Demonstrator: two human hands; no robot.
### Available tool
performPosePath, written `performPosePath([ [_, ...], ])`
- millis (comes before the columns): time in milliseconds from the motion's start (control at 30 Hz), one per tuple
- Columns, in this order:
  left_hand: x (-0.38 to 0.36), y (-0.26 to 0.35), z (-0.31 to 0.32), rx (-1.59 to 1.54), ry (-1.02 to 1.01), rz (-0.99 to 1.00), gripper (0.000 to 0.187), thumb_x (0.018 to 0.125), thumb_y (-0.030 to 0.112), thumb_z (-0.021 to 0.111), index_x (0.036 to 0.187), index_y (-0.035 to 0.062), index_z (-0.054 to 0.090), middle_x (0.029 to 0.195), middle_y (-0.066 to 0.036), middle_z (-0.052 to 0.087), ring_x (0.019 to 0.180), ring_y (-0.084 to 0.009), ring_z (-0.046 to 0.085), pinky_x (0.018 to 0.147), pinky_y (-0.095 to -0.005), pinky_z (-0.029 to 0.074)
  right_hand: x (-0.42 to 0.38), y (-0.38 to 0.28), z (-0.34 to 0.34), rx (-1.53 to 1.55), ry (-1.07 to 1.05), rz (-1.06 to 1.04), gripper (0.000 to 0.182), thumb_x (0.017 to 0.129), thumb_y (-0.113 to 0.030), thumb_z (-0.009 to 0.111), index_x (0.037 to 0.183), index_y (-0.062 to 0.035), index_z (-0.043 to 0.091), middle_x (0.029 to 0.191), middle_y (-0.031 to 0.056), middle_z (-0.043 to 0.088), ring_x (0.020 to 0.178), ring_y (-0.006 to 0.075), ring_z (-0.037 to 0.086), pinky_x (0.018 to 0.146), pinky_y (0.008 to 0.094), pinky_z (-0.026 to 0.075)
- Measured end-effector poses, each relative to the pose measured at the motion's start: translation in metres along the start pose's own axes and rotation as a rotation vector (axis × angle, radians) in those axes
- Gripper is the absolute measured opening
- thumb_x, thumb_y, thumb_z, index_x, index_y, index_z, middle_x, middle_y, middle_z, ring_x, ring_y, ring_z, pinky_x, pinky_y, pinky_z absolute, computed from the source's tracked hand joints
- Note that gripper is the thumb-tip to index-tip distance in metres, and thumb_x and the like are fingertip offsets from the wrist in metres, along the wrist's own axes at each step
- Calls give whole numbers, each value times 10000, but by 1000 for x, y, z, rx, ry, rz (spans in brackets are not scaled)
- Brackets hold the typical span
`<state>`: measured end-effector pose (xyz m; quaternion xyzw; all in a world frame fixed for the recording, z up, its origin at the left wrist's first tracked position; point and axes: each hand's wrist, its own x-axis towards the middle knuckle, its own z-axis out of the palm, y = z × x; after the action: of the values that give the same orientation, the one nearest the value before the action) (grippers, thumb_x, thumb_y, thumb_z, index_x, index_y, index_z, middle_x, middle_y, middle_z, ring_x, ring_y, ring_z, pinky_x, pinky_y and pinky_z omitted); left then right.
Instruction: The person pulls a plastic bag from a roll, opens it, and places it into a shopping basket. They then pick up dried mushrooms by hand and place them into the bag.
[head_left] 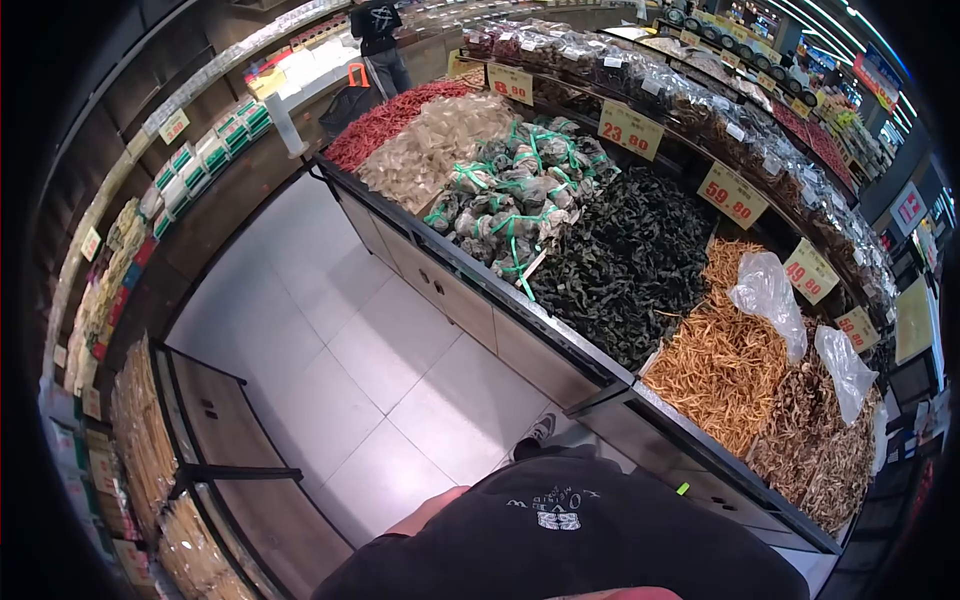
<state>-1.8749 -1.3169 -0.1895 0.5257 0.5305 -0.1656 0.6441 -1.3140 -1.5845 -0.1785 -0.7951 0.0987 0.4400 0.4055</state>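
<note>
Neither of my hands shows; a bit of bare arm [430,512] is visible left of my dark T-shirt [600,530], and a strip of skin [630,594] shows at the bottom edge. Nearest to my body is the long display counter of dried goods. It holds orange-brown dried strands [715,360], brown dried pieces [815,450] and a heap of dark, leafy dried goods [640,270]. Beyond those lie dark bundles tied with green ribbon [520,195], pale translucent pieces [440,145] and red dried goods [400,115]. Clear plastic bags [770,295] rest on the strands.
Yellow price signs [630,130] stand along the counter's back, before a shelf of packaged goods [720,110]. A tiled floor aisle [390,370] runs between the counter and wooden cabinets [230,420] on the left. A person in dark clothes [378,35] stands at the far end.
</note>
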Motion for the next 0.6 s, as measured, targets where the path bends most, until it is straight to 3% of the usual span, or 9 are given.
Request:
performPosePath([
  [200,-5,55,-60,170,162,-4,378,985,280,533,1270,41,597,1178,-129,702,1058,-277,668,926,-420,513,64,38,52,122,-29,-2,414,943,-357,546,938,45,648,669,151,600,629,265,629,616,380,485],
  [267,-10,75,-86,256,192,-3,382,983,282,535,1276,44,592,1182,-131,700,1059,-281,668,926,-421,513,50,28,77,1,36,-252,338,939,-294,546,921,39,601,558,128,507,408,257,511,412,418,434],
  [300,-14,85,-99,307,202,-8,384,982,283,537,1278,45,590,1183,-132,699,1059,-284,668,926,-422,513,31,18,93,175,-11,-241,250,930,-236,525,836,-7,554,509,85,428,359,227,437,348,393,381],
  [367,-19,106,-127,420,207,-20,388,980,285,539,1284,48,585,1187,-135,698,1060,-288,668,926,-423,514,-19,-26,124,240,117,19,199,905,-192,525,774,-45,493,537,52,420,377,203,423,354,375,373],
  [433,-17,136,-151,536,202,-19,393,978,288,542,1289,51,580,1190,-137,696,1061,-293,668,926,-424,514,-3,1,143,206,116,43,238,903,-202,540,733,-39,503,562,62,486,406,206,479,369,378,375],
  [467,-11,151,-162,590,194,-13,396,977,289,543,1292,52,577,1192,-138,696,1062,-295,668,926,-425,514,-55,-49,141,104,123,121,239,895,-202,544,722,-41,513,560,68,505,412,212,498,376,380,373],
  [500,-7,164,-170,650,182,-7,398,976,290,544,1295,54,575,1194,-140,695,1062,-297,668,926,-425,514,-48,-36,147,121,120,69,241,876,-208,564,737,-12,547,551,77,504,429,216,515,398,404,387],
  [567,-2,193,-179,773,152,17,404,974,292,547,1301,57,570,1198,-142,693,1063,-302,668,926,-427,515,-26,7,165,-141,248,-45,380,837,-279,587,808,96,642,692,251,643,706,406,672,669,507,500],
  [600,2,210,-183,834,132,35,406,973,293,548,1303,58,567,1199,-143,692,1064,-304,668,926,-427,515,-26,17,170,-193,241,26,412,831,-308,584,822,95,665,799,302,669,848,459,672,764,515,502],
])
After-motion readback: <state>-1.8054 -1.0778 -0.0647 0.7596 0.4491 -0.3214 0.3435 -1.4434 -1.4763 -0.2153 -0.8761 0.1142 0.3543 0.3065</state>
